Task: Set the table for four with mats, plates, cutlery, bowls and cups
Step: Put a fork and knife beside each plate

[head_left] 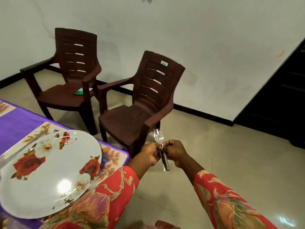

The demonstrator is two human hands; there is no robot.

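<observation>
Beyond table (pixel 19 123), seemingly two forks (pixel 158 138)

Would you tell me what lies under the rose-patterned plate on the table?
The plate rests on a floral mat, which lies on the purple tablecloth. A knife lies partly beneath its far rim. The mat's middle is covered.

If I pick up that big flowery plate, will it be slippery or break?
The plate looks glossy, with light glinting off it, so probably slippery. It seems rigid, so it likely won't bend; whether it would break, I cannot tell. It lies flat on the mat, so it shouldn't roll.
</observation>
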